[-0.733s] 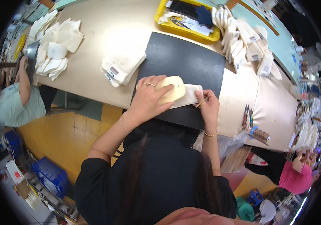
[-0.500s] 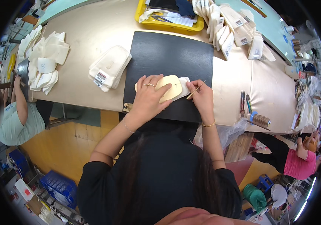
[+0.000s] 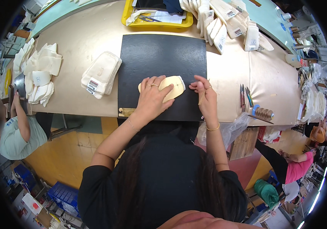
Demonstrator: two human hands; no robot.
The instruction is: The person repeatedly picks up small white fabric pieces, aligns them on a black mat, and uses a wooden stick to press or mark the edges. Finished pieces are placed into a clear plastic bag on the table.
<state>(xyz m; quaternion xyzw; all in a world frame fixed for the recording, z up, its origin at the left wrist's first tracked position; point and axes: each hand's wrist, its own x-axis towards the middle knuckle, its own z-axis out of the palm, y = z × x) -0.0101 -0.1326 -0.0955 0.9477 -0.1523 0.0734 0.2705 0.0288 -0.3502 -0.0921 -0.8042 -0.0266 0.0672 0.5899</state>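
Observation:
My left hand point(image 3: 154, 95) lies spread over a cream rounded plate point(image 3: 176, 88), pressing it onto the black board point(image 3: 163, 51). Its thumb is at the plate's near edge, apart from the fingers. A white fabric edge point(image 3: 183, 83) peeks out from under the plate's right end. To the right, my right hand point(image 3: 207, 97) is raised off the plate with its fingers bent. A thin brown stick point(image 3: 200, 101) shows along its palm side, partly hidden by the fingers; its tip cannot be made out.
Stacked cream fabric pieces point(image 3: 101, 72) lie left of the board, with more piles point(image 3: 43, 68) beyond. A yellow tray point(image 3: 157, 25) and a cream heap point(image 3: 228, 21) stand at the back. Scissors point(image 3: 242, 97) and a brown thread spool point(image 3: 263, 113) are at right. Co-workers sit on both sides.
My right hand has drawn away from the plate, and the stick has swung down toward the palm. Less white fabric shows beyond the plate. The whole view has shifted slightly.

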